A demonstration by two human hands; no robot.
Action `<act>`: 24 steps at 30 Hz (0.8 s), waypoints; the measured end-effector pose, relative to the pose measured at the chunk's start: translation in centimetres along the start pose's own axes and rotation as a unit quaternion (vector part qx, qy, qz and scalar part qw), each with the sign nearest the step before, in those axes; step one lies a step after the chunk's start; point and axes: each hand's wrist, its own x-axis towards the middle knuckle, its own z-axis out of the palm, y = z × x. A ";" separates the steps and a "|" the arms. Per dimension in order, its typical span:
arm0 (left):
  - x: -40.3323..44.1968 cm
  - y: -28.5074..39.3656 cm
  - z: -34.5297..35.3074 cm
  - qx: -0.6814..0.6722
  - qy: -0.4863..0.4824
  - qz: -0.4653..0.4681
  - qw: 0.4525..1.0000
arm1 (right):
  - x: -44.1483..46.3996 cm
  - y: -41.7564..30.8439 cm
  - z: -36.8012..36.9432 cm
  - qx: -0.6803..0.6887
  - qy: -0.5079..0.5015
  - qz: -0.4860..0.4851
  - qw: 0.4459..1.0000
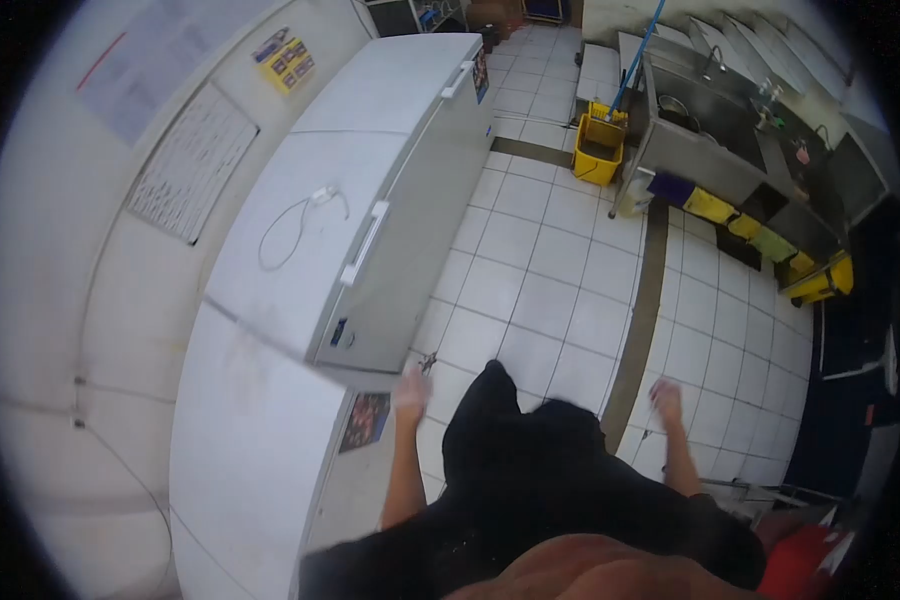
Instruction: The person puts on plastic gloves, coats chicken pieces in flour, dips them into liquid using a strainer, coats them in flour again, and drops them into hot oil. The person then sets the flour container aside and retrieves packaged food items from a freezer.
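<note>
My left hand [410, 392] hangs beside the white chest freezers, near the corner where two of them meet. Its fingers look curled but are blurred. A small dark, spiky thing [427, 362], perhaps keys, shows at the fingertips; I cannot make out its kind. Out over the tiled floor on the other side is my right hand [667, 400], touching nothing that I can see. Motion smears its fingers. The nearest freezer [260, 400] has a closed lid, and the one ahead [370, 180] has white handles along its front.
A white cable [288, 225] lies on a freezer lid. Ahead to the right stand a yellow mop bucket [598, 150] with a blue-handled mop and a metal sink [710, 95] with cloths along its front. White tiles [530, 270] run between. A whiteboard [195, 165] hangs left.
</note>
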 end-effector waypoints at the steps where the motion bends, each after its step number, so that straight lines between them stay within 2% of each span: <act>1: 10.3 1.2 0.7 -0.056 0.034 0.102 0.993 | 0.8 4.3 0.6 -0.225 -0.030 -0.019 0.974; 2: 19.3 6.6 -2.5 0.054 0.044 0.179 0.981 | 1.5 15.4 0.5 -0.462 -0.075 -0.170 0.867; 3: 29.4 9.9 -3.3 -0.043 0.026 0.226 0.973 | 0.0 13.1 0.9 -0.392 -0.119 -0.011 0.912; 4: 35.2 19.4 -9.8 -0.076 -0.009 0.091 0.993 | 0.3 10.7 1.6 -0.281 -0.116 0.166 0.938; 5: 42.7 24.1 -12.5 -0.102 -0.046 0.081 0.990 | 2.1 8.2 2.8 -0.190 -0.085 0.296 0.932; 6: 50.7 27.0 -13.4 -0.082 -0.022 0.125 0.989 | 4.7 6.1 3.6 -0.141 -0.061 0.362 0.920; 8: 66.4 33.2 -14.4 0.016 0.049 0.149 0.988 | 12.4 2.9 5.0 -0.108 -0.047 0.412 0.904; 10: 83.4 35.4 -11.8 0.019 0.146 0.158 0.976 | 22.0 0.7 5.6 -0.108 -0.046 0.435 0.893; 12: 96.3 39.9 -13.5 0.049 0.153 0.116 0.980 | 32.4 -1.0 5.5 -0.111 -0.047 0.447 0.886; 15: 107.6 43.0 -12.6 0.083 0.050 0.017 0.995 | 45.2 -5.4 2.6 -0.140 -0.061 0.433 0.889; 18: 115.4 42.8 -13.3 0.049 -0.026 -0.055 0.997 | 57.7 -9.3 -3.0 -0.191 -0.097 0.327 0.920; 19: 114.3 42.1 -14.0 0.029 -0.043 -0.071 0.996 | 62.4 -13.6 -3.9 -0.160 -0.083 0.264 0.948; 20: 114.0 41.1 -14.5 0.037 -0.034 -0.049 0.998 | 68.7 -17.7 -3.8 0.054 0.032 0.259 0.964; 21: 114.0 41.4 -17.2 0.047 -0.019 -0.021 0.998 | 75.6 -22.6 -3.4 -0.061 -0.029 0.116 0.991; 22: 114.6 42.3 -20.8 0.058 0.000 0.012 0.998 | 81.3 -25.4 -2.5 0.005 -0.036 0.094 0.995; 23: 113.5 41.9 -25.8 0.017 0.062 0.089 0.994 | 86.4 -24.7 -1.1 0.253 0.127 0.221 0.933; 24: 111.2 45.4 -35.1 0.011 -0.007 0.022 1.000 | 90.4 -27.7 0.1 0.186 0.054 0.205 0.959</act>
